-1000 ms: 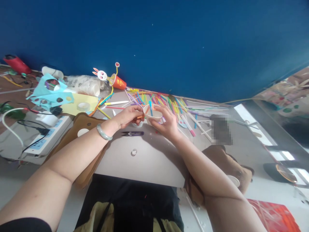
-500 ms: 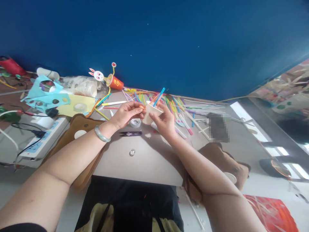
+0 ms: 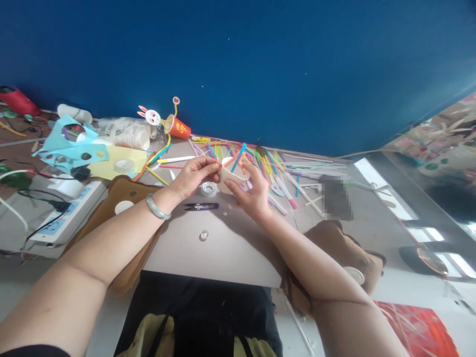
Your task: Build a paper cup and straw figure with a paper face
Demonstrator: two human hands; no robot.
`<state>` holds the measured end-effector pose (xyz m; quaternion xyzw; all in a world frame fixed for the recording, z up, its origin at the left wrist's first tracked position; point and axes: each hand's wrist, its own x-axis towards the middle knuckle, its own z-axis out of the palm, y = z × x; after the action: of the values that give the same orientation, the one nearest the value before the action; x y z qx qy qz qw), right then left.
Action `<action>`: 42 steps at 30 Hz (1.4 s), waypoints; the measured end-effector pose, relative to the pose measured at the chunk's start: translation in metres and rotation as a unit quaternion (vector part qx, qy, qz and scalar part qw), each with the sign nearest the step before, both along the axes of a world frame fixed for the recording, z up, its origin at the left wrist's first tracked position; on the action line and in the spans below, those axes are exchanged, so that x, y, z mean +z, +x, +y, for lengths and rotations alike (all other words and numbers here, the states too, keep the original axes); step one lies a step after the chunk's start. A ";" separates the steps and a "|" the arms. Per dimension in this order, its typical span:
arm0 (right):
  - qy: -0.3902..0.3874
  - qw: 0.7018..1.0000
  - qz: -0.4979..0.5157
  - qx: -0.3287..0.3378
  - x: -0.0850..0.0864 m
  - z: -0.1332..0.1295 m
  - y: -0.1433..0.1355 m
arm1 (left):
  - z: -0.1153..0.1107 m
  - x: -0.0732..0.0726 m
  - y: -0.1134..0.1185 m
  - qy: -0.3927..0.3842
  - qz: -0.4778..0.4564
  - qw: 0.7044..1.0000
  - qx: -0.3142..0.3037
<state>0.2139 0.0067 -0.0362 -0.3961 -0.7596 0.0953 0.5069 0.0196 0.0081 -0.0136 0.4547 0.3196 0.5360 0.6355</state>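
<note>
My right hand (image 3: 255, 191) is closed around a white paper cup (image 3: 230, 186), whose mouth tilts toward me. A blue straw (image 3: 238, 157) and an orange straw (image 3: 231, 161) stick up out of the cup. At the cup's left rim my left hand (image 3: 199, 173), with a pale bangle on its wrist, pinches a small orange piece (image 3: 218, 161); fingers partly cover it. Below the hands lie a roll of tape (image 3: 208, 189) and dark thread snips (image 3: 201, 206). A small clear object (image 3: 204, 235) sits nearer me.
Many coloured straws (image 3: 275, 173) spread along the blue wall. Back left are an orange cup (image 3: 178, 127) with a rabbit face, stacked paper cups (image 3: 134, 139) and cut blue sheet (image 3: 70, 144). A power strip (image 3: 67, 213) and brown cushion (image 3: 122, 223) lie left, another brown cushion (image 3: 342, 248) right.
The cup has tipped so that its mouth faces me more, and its straws have swung lower and left. My left hand keeps its pinch on the orange piece, which now points more upright.
</note>
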 end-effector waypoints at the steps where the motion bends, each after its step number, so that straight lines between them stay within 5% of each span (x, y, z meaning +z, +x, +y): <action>1: 0.010 1.000 -0.009 0.002 0.000 0.000 0.000 | 0.000 0.001 0.000 -0.009 0.000 1.000 -0.007; 12: 0.042 0.998 -0.039 0.010 -0.007 0.001 0.002 | 0.003 -0.006 -0.002 -0.056 0.003 0.998 -0.016; 22: -0.083 0.996 0.030 -0.028 -0.005 0.004 0.001 | 0.002 -0.003 0.001 -0.081 -0.026 0.996 0.013; 36: -0.128 0.990 0.066 0.006 -0.005 -0.001 -0.004 | 0.003 -0.004 -0.001 -0.042 0.004 0.998 0.056; 42: -0.143 0.984 0.104 -0.010 -0.006 0.007 -0.002 | 0.003 -0.002 0.001 -0.087 -0.026 0.995 0.049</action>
<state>0.2119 0.0135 -0.0427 -0.4599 -0.6773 0.2388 0.5223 0.0205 0.0113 -0.0158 0.3672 0.3701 0.5480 0.6541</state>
